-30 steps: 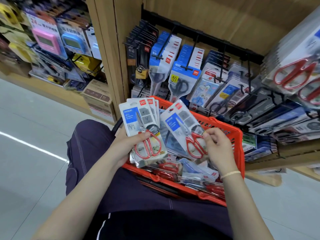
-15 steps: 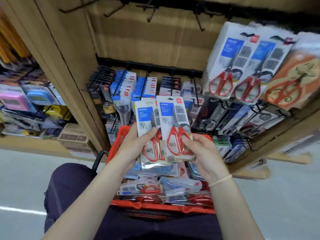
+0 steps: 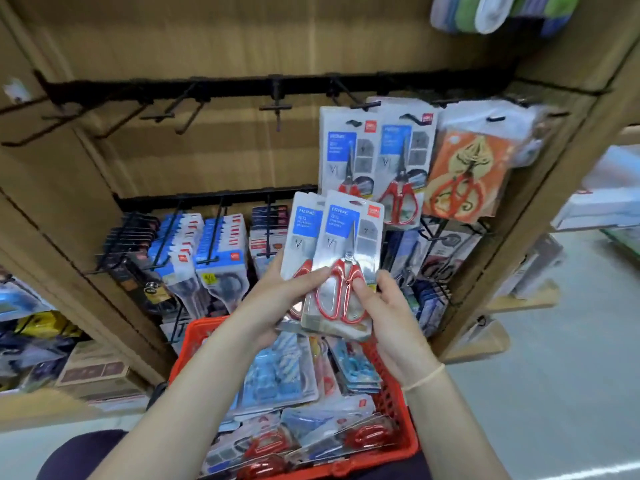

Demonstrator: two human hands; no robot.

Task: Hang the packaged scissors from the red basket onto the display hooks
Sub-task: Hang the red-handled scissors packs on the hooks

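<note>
Both hands (image 3: 277, 299) (image 3: 388, 317) grip scissor packs (image 3: 341, 268), raised higher toward upper hooks (image 3: 277, 107).

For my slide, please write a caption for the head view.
Both hands hold packaged red-handled scissors above the red basket, below empty hooks.

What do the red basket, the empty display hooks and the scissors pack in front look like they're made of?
Red basket: moulded plastic, judging by its gridded wall and uniform colour. Empty display hooks: probably black-coated metal wire, thin and rigid. Front scissors pack: printed card under a clear glossy plastic blister, which shows glare.
</note>
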